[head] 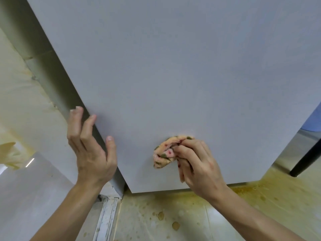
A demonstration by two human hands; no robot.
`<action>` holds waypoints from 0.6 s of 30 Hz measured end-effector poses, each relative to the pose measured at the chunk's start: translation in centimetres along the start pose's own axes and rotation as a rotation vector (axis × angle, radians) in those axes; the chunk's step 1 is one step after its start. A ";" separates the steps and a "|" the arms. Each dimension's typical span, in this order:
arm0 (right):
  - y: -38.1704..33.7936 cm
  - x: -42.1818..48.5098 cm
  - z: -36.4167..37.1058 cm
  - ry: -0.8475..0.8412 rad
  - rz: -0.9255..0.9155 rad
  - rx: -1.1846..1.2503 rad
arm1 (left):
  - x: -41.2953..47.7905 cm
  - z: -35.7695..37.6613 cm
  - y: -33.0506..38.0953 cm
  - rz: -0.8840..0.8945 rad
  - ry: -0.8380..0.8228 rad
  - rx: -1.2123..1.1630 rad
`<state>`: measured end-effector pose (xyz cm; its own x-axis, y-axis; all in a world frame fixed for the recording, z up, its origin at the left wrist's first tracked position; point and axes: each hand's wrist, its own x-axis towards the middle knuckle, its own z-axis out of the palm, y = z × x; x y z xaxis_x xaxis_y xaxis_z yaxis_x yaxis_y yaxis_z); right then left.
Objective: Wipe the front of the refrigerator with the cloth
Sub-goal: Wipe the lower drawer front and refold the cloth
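Head view looks steeply down the pale grey front of the refrigerator (173,75), which fills most of the picture and ends just above the floor (173,221).

The cloth (164,152), cream with red and green specks, is bunched into a wad and lies against the lower part of the refrigerator front, a little right of its left edge and not far above its bottom edge. The right hand (199,164) grips this wad: its fingers are curled round the fabric and the knuckles point up and to the left, with the cloth sticking out from the fingertips toward the door.

The left hand (92,153) holds nothing and is spread wide. Its thumb lies on the front panel close to the left edge, while the fingers reach up past that edge along the shadowed side of the refrigerator; whether they touch the side cannot be told.

Yellow-brown stains and spots cover the floor under and in front of the refrigerator. A cream wall (20,101) stands to the left. At the right edge a dark slanted leg (307,157) meets the floor, with something blue (312,122) above it.
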<state>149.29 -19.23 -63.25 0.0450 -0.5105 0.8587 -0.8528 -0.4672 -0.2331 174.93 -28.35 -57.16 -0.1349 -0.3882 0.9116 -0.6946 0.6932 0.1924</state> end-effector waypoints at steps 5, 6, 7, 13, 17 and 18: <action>-2.8 1.4 -2.5 0.002 0.155 0.228 | -0.7 -0.6 5.1 0.112 -0.138 -0.120; -3.6 1.7 -2.8 0.017 0.177 0.266 | -0.8 -0.9 6.3 0.120 -0.207 -0.181; -4.3 2.0 -3.1 0.035 0.200 0.304 | -0.9 -1.2 7.4 0.106 -0.289 -0.259; -6.5 2.6 -5.0 -0.010 0.302 0.417 | 1.0 -3.4 12.1 -0.463 -0.649 -0.742; -5.7 3.5 -7.4 -0.097 0.420 0.461 | 3.3 -4.1 11.1 -0.732 -0.696 -0.897; -5.5 3.6 -7.8 -0.093 0.494 0.474 | 3.8 -4.4 10.6 -0.776 -0.737 -0.925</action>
<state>150.06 -12.82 -55.33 -0.2277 -0.7946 0.5628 -0.4665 -0.4182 -0.7794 170.11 -19.83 -50.03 -0.4708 -0.8734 0.1250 -0.0929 0.1900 0.9774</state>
